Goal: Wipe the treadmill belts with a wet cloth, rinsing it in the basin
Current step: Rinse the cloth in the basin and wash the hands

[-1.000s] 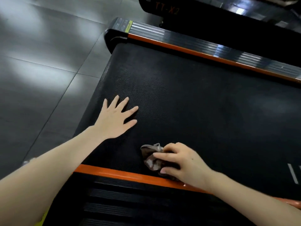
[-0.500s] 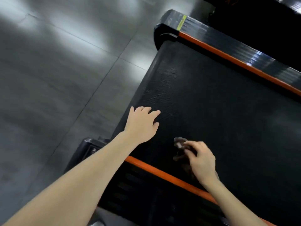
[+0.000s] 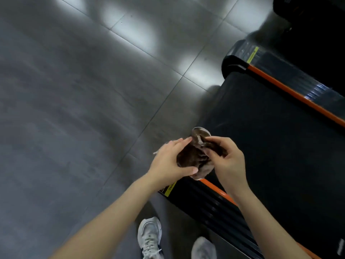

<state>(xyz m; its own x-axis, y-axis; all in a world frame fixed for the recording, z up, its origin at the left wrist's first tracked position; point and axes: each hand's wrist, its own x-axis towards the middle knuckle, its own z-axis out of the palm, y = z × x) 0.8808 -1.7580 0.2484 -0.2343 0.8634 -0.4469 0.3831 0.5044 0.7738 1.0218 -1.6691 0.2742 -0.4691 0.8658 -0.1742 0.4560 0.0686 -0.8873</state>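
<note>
Grey floor tiles (image 3: 74,109) fill the left and top of the frame. The black treadmill belt (image 3: 270,146), edged in orange, takes the right. At centre we see the left hand (image 3: 168,163) cupping the brown cloth (image 3: 194,156), thumb curled under it, while the right hand (image 3: 227,159) pinches its upper fold. Through the blur, the cloth seems held over the belt's left edge. White shoes (image 3: 149,236) stand at the bottom.
</note>
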